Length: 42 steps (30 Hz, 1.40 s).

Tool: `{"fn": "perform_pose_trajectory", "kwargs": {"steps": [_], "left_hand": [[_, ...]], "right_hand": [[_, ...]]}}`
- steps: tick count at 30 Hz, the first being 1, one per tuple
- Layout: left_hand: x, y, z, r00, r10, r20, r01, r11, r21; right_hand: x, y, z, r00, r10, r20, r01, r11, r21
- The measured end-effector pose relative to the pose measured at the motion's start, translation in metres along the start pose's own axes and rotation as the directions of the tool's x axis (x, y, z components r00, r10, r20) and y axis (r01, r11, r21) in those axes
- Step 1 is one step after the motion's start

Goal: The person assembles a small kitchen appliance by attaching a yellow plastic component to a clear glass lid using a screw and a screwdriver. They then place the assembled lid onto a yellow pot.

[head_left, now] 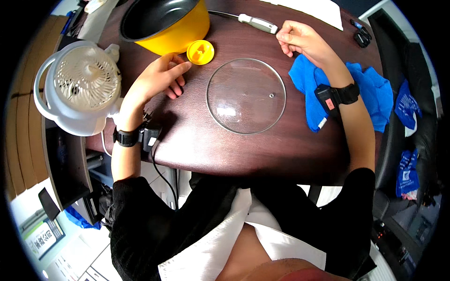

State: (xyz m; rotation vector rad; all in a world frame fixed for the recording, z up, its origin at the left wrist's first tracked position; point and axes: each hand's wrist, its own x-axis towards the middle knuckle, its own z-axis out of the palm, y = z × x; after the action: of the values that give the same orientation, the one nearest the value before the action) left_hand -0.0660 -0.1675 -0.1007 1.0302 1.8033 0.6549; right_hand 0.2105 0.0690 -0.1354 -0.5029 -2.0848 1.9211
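My left hand (157, 79) rests on the dark wooden table (197, 140), fingers loosely apart, index fingertip right by a round yellow plastic knob (200, 51). It holds nothing. A round glass lid (246, 96) with a small hole lies flat between my hands. My right hand (302, 42) is at the far right, its fingertips pinched together just beside the end of a grey-handled screwdriver (257, 23). Nothing shows between those fingers. Both wrists wear black bands.
A yellow pot (176, 28) with a black inside stands at the far edge behind the knob. At the left is a white table fan (79, 86). A blue cloth (370, 91) lies under my right forearm. A black chair (412, 112) is on the right.
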Motion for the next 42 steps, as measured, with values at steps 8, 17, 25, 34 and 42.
{"fn": "perform_pose_trajectory", "kwargs": {"steps": [8, 17, 25, 34, 42], "left_hand": [[0.014, 0.001, 0.009, 0.999, -0.042, -0.027, 0.042, 0.999, 0.021], [0.023, -0.005, 0.009, 1.000, 0.025, -0.013, -0.025, 0.999, 0.044], [0.013, -0.015, -0.001, 0.998, 0.068, -0.017, -0.069, 0.994, -0.087], [0.016, -0.016, -0.002, 0.995, 0.097, 0.038, -0.095, 0.995, -0.037], [0.016, -0.020, -0.001, 0.996, 0.091, 0.020, -0.091, 0.996, -0.010]], "right_hand": [[0.003, 0.014, -0.005, 0.990, 0.086, 0.113, -0.080, 0.995, -0.053], [0.004, 0.014, -0.010, 0.986, 0.111, 0.128, -0.101, 0.992, -0.078], [0.004, 0.006, -0.004, 0.985, 0.130, 0.116, -0.120, 0.989, -0.091], [0.000, -0.001, 0.010, 0.989, 0.134, 0.065, -0.115, 0.964, -0.240], [-0.023, -0.037, 0.044, 0.972, 0.228, -0.053, -0.183, 0.600, -0.779]]}}
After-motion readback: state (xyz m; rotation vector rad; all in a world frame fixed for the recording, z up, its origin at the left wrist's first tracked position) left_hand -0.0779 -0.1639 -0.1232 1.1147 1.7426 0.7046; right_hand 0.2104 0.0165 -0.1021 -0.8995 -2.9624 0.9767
